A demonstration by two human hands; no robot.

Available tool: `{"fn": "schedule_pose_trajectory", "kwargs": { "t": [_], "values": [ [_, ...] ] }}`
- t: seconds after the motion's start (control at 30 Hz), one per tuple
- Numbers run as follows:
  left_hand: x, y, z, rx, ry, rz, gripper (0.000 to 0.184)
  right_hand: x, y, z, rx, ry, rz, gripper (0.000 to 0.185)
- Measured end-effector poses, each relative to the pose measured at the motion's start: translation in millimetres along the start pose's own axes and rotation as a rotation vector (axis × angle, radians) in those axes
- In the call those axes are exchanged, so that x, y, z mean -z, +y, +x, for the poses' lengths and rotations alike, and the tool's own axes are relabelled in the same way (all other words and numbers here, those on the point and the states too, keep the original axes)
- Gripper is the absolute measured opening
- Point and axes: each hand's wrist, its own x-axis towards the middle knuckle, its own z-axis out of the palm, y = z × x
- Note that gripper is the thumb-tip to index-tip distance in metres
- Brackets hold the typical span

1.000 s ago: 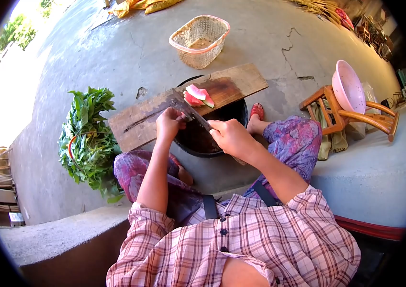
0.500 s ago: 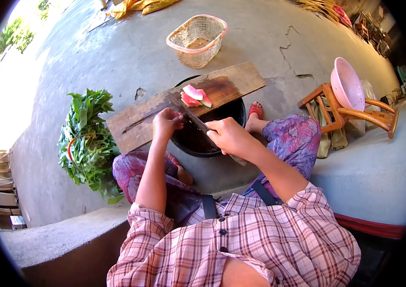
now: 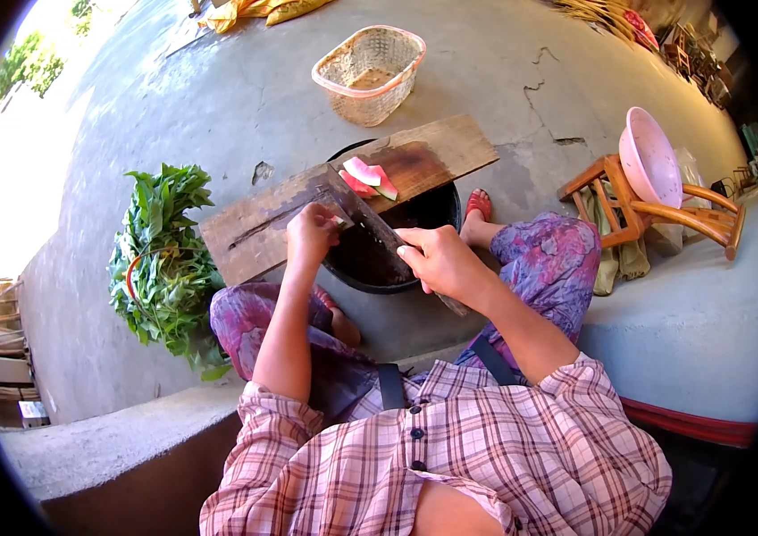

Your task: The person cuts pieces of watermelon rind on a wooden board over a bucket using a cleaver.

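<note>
My right hand (image 3: 443, 261) is wrapped around the handle of a large dark knife (image 3: 370, 221), whose blade slants up and left onto a wooden board (image 3: 285, 214). Close to the blade's left side, my left hand (image 3: 311, 234) is closed, pinching a small pale-green piece of watermelon rind (image 3: 341, 223) at the board's near edge. Several red watermelon pieces (image 3: 368, 177) with green rind lie on the board just right of the blade's far end. Beneath the board, a round black tub (image 3: 370, 286) holds dark contents that I cannot make out.
Leafy green stems (image 3: 160, 259) are heaped at the left. Beyond the board stands a pink-rimmed basket (image 3: 370, 76). On the right, a pink basin (image 3: 649, 159) rests on a wooden chair (image 3: 611, 201). A concrete ledge (image 3: 129, 447) runs along the lower left.
The knife has turned so that more of its blade face shows, and my right hand has shifted slightly right. The rind in my left fingers shows more clearly now.
</note>
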Motion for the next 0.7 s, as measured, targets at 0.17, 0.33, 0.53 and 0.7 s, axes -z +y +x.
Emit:
{"fn": "schedule_pose_trajectory", "kwargs": {
  "t": [0.17,0.33,0.53,0.7],
  "values": [
    [-6,2,1,0.026,0.069,-0.017,0.015,-9,5,-3,0.159,0.062,-0.203,0.027],
    [-7,-5,10,0.070,0.076,-0.011,0.015,-13,4,-5,0.233,0.097,-0.321,0.016],
    [-8,-13,18,0.116,0.073,-0.056,0.019,-16,5,-3,0.279,0.072,-0.457,0.015],
    [-6,-11,16,0.100,0.058,-0.027,0.022,-16,8,19,0.296,0.034,-0.477,0.015]
  ]
}}
